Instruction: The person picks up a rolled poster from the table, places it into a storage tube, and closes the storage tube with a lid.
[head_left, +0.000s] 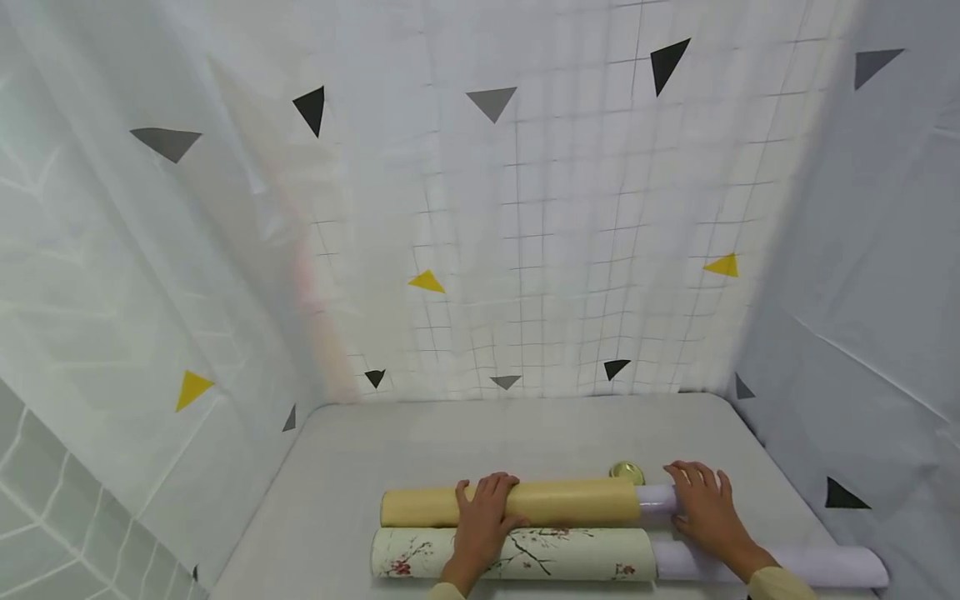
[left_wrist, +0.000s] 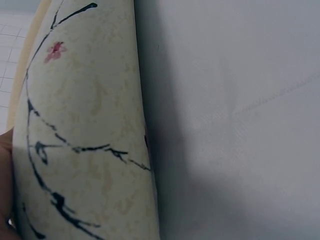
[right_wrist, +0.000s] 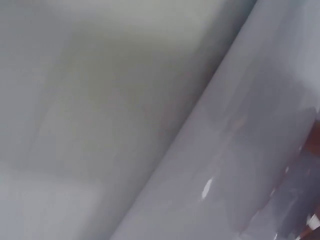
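A yellow wallpaper roll [head_left: 570,502] lies across the table, with a glossy lavender roll [head_left: 655,499] sticking out of its right end. My left hand [head_left: 483,521] grips the yellow roll near its middle, fingers over the top and thumb on the near side. Around the lavender part, my right hand [head_left: 708,512] curls its fingers and thumb. In front lies a cream wallpaper roll with plum blossom branches [head_left: 570,554]; the left wrist view shows its surface close up. From its right end extends a longer lavender roll [head_left: 817,567], partly under my right wrist.
Behind the yellow roll sits a round, gold-green tape roll or lid [head_left: 627,472]; which one I cannot tell. The pale table [head_left: 337,450] is bounded by white sheeting [head_left: 480,208] with black, grey and yellow triangles at the back and sides.
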